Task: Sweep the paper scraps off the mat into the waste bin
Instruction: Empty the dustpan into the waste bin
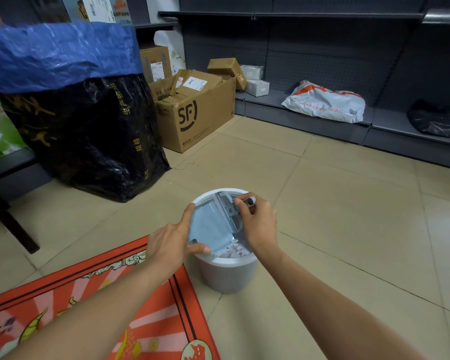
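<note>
A light blue dustpan (pixel 211 227) is tilted over the round grey waste bin (pixel 226 274) with a white rim. White paper scraps (pixel 231 252) lie inside the bin under the pan's lower edge. My left hand (pixel 172 242) holds the pan's left side, index finger along its edge and thumb underneath. My right hand (pixel 257 224) grips the pan's handle end at the bin's far right. The red patterned mat (pixel 89 302) lies on the floor at the lower left, its corner next to the bin.
A big black sack with a blue cover (pixel 83 126) stands at the left, cardboard boxes (pixel 192 113) behind it. Dark shelving (pixel 322 74) runs along the back with a white parcel bag (pixel 325 102) and a black bag (pixel 437 120). Beige floor tiles (pixel 335 203) spread to the right.
</note>
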